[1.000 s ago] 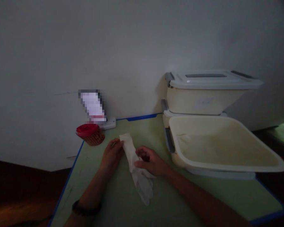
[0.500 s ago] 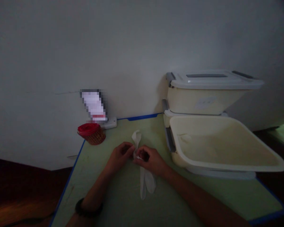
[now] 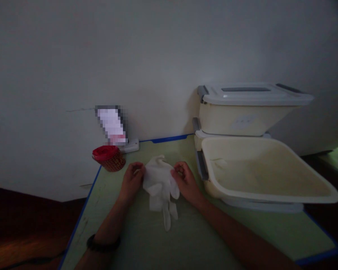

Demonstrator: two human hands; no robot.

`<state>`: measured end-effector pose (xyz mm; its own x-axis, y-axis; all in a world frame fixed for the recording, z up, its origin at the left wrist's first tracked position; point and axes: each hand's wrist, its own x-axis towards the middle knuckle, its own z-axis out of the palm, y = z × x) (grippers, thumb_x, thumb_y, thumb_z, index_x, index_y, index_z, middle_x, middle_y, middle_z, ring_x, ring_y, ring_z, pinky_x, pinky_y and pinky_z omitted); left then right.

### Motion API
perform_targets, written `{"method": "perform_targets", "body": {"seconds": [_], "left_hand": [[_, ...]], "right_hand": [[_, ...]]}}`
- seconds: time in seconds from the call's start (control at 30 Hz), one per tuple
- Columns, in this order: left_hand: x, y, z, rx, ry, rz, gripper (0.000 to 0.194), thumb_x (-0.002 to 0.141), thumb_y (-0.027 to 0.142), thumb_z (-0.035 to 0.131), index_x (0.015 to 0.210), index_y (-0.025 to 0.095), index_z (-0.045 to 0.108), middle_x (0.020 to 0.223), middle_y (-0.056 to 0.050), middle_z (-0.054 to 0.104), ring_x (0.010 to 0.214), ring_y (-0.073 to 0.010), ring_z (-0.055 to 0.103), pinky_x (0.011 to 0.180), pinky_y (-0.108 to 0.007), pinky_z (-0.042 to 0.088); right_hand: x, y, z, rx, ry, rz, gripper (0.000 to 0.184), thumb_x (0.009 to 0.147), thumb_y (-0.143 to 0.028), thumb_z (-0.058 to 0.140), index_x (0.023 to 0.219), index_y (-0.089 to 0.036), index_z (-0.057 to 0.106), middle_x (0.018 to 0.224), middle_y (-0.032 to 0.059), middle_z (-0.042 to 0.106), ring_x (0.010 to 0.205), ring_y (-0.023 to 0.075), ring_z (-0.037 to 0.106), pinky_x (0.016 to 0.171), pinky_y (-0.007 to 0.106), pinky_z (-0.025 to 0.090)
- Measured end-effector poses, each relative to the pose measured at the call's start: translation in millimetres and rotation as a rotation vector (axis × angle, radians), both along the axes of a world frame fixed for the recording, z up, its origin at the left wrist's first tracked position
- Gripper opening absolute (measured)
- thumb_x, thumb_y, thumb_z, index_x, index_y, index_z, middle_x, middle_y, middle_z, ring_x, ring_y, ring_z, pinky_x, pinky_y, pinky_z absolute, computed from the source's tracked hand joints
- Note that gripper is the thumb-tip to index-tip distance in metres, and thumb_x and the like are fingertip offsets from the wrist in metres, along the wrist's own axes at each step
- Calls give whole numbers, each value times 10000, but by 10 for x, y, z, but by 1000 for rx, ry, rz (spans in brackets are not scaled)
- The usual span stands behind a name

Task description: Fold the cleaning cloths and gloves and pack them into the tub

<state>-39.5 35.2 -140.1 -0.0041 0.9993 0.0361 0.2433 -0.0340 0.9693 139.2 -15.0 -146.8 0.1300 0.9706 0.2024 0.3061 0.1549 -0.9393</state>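
Observation:
A thin white glove (image 3: pixel 160 183) is spread out between my two hands over the green tabletop, its limp fingers hanging toward me. My left hand (image 3: pixel 132 180) pinches its left edge between thumb and fingers. On the opposite side, my right hand (image 3: pixel 185 182) grips the right edge in a similar pinch. Whether the glove touches the table I cannot tell. Just right of my right hand stands an open cream bin (image 3: pixel 270 168) with something small and pale lying inside near its left wall.
A lidded cream bin (image 3: pixel 242 116) sits behind the open one. At the back left are a small woven basket (image 3: pixel 109 159) with red contents, a pixelated phone-like screen (image 3: pixel 112 123) and a white strip (image 3: pixel 132 145). The green table (image 3: pixel 146 247) has blue edging and meets a grey wall (image 3: pixel 157 67).
My hands have moved apart, the left one leftward and the right one slightly rightward. The glove, bunched narrow between them before, is now stretched wide.

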Motion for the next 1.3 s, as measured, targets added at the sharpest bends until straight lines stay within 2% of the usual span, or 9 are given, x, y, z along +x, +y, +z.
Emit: {"method": "perform_targets", "body": {"seconds": [0.1, 0.23, 0.4, 0.6, 0.7, 0.83, 1.0, 1.13, 1.3], "left_hand": [[-18, -6, 65, 113, 113, 18, 204, 700, 260, 560, 877, 173, 510, 845, -38, 519, 756, -172, 547, 660, -314, 472], [43, -77, 134, 271, 245, -89, 153, 701, 237, 579, 844, 196, 613, 957, -60, 515, 951, -214, 500, 847, -370, 422], [70, -118, 18, 442, 695, -330, 219, 806, 240, 488, 959, 211, 641, 1076, -90, 517, 1043, -241, 471, 926, -434, 388], [15, -118, -54, 409, 845, -281, 312, 808, 244, 480, 1096, 236, 599, 1177, -108, 494, 1109, -295, 419, 927, -517, 364], [-2, -114, -25, 412, 824, -226, 336, 788, 151, 441, 1080, 187, 602, 1170, -126, 511, 1104, -291, 424, 931, -502, 366], [-20, -71, -13, 402, 748, -168, 356, 796, 141, 400, 1115, 100, 554, 1189, -177, 497, 1120, -301, 410, 950, -516, 334], [33, -60, -37, 321, 601, -260, 260, 758, 302, 538, 970, 167, 605, 1084, -113, 588, 1068, -284, 478, 951, -504, 336], [80, -107, 9, 184, 432, -334, 168, 751, 313, 550, 835, 172, 583, 969, -93, 640, 981, -259, 563, 878, -435, 423], [46, -103, 117, -51, 56, -395, 458, 735, 350, 596, 1126, 172, 437, 1004, -102, 658, 852, -231, 641, 694, -331, 511]], "right_hand": [[19, -32, 29, 43, -142, 3, 147, 794, -165, 413, 921, -188, 484, 859, 42, 468, 772, 153, 522, 696, 295, 452], [21, -79, 52, 102, -333, 11, 285, 713, -66, 467, 939, -194, 585, 1102, 98, 420, 1081, 221, 423, 945, 399, 349], [15, -97, 64, 103, -484, -2, 241, 809, -197, 468, 1002, -162, 608, 1176, 140, 427, 1142, 258, 384, 956, 429, 346], [7, -162, 220, 131, -596, -9, 240, 820, -285, 492, 976, -147, 611, 1093, 126, 466, 1078, 239, 422, 951, 394, 352], [0, -213, 264, 118, -691, 31, 240, 804, -316, 517, 966, -163, 608, 985, 95, 500, 978, 218, 471, 897, 375, 394], [-1, -239, 196, 78, -734, 77, 339, 792, -381, 531, 1040, -155, 581, 1101, 136, 477, 1068, 267, 436, 918, 417, 375], [20, -154, 94, 17, -365, 51, 229, 826, -323, 476, 902, -149, 603, 1212, 156, 456, 1203, 294, 325, 1008, 471, 227], [18, -52, 49, -31, -163, 100, 145, 801, -288, 501, 815, -168, 581, 904, 88, 594, 947, 219, 516, 907, 407, 358], [-35, 9, 4, -139, 84, 110, 277, 798, -416, 486, 949, -184, 478, 747, 18, 574, 672, 145, 570, 633, 283, 478]]}}
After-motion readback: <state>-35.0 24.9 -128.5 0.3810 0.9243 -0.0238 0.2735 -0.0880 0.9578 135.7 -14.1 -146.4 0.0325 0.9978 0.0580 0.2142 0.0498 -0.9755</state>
